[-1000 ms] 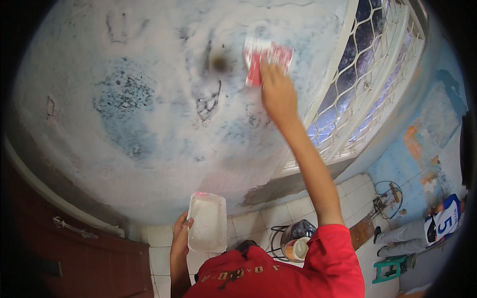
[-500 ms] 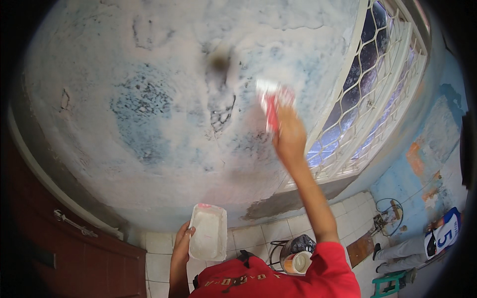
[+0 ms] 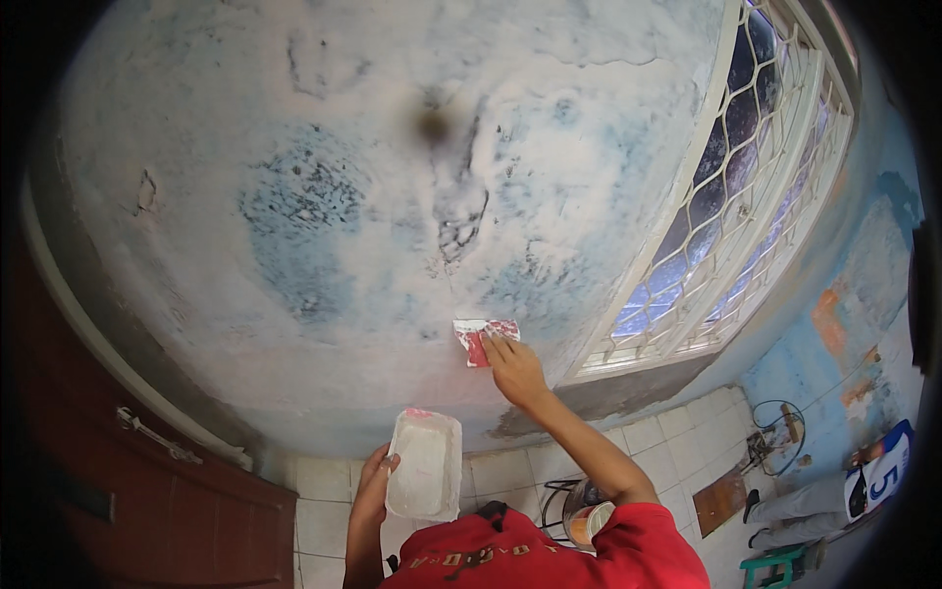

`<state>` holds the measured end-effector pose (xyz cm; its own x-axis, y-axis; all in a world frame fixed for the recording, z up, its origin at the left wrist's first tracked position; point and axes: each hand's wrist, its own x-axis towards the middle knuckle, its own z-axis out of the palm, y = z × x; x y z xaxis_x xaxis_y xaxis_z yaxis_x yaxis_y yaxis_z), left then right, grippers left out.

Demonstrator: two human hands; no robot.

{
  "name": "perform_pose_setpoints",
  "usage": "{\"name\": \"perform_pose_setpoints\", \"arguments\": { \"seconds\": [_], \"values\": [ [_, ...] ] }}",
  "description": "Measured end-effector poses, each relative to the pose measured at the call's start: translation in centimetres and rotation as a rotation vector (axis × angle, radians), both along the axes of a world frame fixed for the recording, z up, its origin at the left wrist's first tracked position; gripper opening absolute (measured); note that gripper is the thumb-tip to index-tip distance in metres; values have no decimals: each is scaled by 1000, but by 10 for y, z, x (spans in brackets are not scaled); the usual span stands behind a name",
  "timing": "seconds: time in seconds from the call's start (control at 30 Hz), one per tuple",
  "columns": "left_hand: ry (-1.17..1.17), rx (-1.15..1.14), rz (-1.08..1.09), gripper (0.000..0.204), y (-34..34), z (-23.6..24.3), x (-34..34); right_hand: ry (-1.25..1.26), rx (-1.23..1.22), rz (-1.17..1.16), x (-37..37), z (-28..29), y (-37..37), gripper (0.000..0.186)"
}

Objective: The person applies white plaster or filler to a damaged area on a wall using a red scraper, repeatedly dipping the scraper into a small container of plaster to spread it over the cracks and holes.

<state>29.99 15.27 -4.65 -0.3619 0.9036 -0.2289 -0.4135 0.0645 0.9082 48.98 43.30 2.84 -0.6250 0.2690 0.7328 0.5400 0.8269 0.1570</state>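
Nearest the camera is a red shirt [image 3: 549,555], from which both forearms rise toward the wall [image 3: 245,294]. The left hand [image 3: 376,483] holds a white plastic tub [image 3: 425,464] below the wall's lower edge, fingers wrapped around its left rim and thumb over the top, so the tub stands tilted with its pale, filler-smeared inside facing the camera. The right hand [image 3: 514,368] is stretched up and pressed to the wall, its fingers together and clamped flat on a red scraper [image 3: 483,340] whose whitened blade lies against the plaster, low on the wall and just left of the window grille [image 3: 746,196].

Above the scraper the wall shows patchy blue and white filler, a run of cracks [image 3: 459,221] and, higher still, a dark spot [image 3: 433,125]. Left of the wall stands a brown door [image 3: 147,491]; below it lies tiled floor [image 3: 677,432].

As a judgement: the blade works far below the cracks, so they may stay unfilled if strokes stop short. The tilted tub could spill filler onto the shirt or tiles, and heavy pressure on loose plaster could flake more away beside the grille.
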Motion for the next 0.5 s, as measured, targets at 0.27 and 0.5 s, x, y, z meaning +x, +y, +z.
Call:
{"name": "perform_pose_setpoints", "arguments": {
  "seconds": [0.27,0.5],
  "values": [
    [-2,-25,-26,54,-3,2,-6,272,413,-44,-12,254,22,46],
    [-31,-39,-14,54,1,9,4,56,332,-128,-31,80,47,52]
  ]
}}
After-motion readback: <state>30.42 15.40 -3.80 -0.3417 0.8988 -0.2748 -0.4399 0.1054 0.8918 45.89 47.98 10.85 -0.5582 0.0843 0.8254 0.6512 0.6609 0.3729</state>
